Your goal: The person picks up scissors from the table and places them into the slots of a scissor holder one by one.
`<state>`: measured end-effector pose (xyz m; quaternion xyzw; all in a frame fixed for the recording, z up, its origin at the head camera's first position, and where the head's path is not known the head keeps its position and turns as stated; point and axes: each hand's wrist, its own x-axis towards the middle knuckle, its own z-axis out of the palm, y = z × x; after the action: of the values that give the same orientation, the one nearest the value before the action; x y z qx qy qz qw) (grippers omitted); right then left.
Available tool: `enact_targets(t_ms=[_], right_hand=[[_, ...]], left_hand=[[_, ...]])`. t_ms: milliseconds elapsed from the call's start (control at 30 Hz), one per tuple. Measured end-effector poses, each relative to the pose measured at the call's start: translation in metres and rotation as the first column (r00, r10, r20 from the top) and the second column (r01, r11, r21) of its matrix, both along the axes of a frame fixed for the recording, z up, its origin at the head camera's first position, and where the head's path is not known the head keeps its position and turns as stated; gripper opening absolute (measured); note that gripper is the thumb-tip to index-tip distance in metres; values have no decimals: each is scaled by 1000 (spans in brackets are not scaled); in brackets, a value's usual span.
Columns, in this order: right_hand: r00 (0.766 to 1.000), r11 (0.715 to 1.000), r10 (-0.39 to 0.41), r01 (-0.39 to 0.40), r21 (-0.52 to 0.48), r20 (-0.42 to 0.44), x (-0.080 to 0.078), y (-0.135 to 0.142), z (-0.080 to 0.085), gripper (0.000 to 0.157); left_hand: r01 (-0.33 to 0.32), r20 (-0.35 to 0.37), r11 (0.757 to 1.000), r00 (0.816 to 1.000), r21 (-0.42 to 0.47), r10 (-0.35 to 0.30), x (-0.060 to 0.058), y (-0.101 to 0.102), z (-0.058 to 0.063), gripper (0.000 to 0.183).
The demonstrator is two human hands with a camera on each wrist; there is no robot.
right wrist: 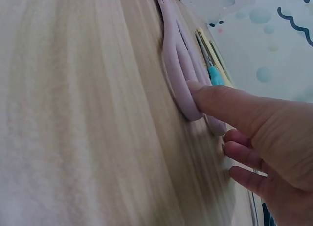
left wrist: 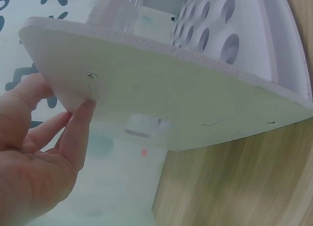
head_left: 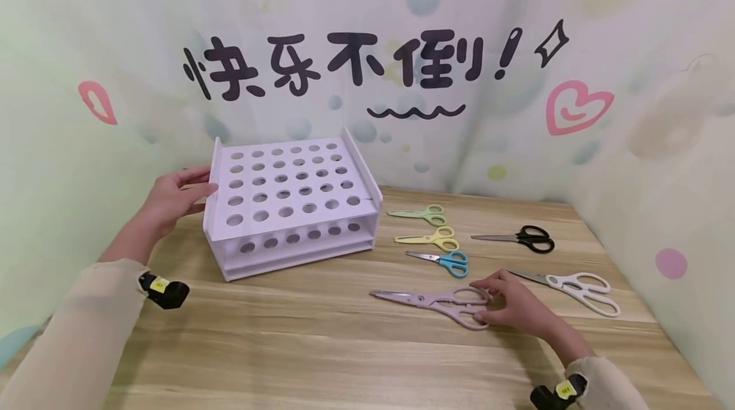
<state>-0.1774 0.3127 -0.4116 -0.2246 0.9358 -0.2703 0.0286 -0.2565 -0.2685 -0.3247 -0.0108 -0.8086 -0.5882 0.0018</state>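
A white rack (head_left: pixel 298 180) with rows of round holes stands on the table at the left. My left hand (head_left: pixel 175 196) is at its left side panel. In the left wrist view, fingers (left wrist: pixel 80 133) touch the panel's outer face while another digit passes behind its edge. Pale pink kitchen scissors (head_left: pixel 422 300) lie flat, blades pointing left. My right hand (head_left: pixel 513 305) holds their handle loops at the right end. The thumb (right wrist: pixel 215 99) presses on one loop in the right wrist view; the other fingertips are partly hidden by the handles.
Right of the rack lie green scissors (head_left: pixel 433 213), yellow scissors (head_left: pixel 442 239) and blue scissors (head_left: pixel 453 263). Black scissors (head_left: pixel 534 239) and white scissors (head_left: pixel 580 285) lie farther right. A printed curtain (head_left: pixel 459 155) borders the wooden table (head_left: pixel 298 346) at the back and sides.
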Motion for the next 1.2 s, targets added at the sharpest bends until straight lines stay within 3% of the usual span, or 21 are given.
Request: enact_targets(t_ms=[300, 600, 733, 867, 1000, 1100, 1200], right_hand=[[993, 999, 20, -16, 36, -113, 0, -1, -7, 45], [986, 998, 64, -61, 25, -154, -5, 0, -4, 42], [991, 997, 77, -76, 20, -107, -6, 1, 0, 45], [997, 997, 74, -74, -27, 13, -8, 3, 6, 49], [988, 995, 48, -34, -99, 146, -10, 2, 12, 53], [984, 991, 36, -13, -133, 172, -9, 1, 18, 55], [991, 992, 47, -32, -126, 123, -8, 1, 22, 50]], left_hand=[[4, -20, 997, 1000, 75, -3, 1, -1, 0, 64], [-9, -15, 999, 1000, 43, 9, 2, 1, 1, 64], [-14, -13, 1000, 1000, 25, 15, 2, 1, 2, 62], [-15, -12, 1000, 1000, 17, 15, 3, 2, 1, 61], [-17, -10, 1000, 1000, 5, 17, 2, 2, 1, 61], [-23, -8, 1000, 1000, -12, 23, 3, 3, 1, 61], [-24, -8, 999, 1000, -22, 24, 3, 3, 2, 61]])
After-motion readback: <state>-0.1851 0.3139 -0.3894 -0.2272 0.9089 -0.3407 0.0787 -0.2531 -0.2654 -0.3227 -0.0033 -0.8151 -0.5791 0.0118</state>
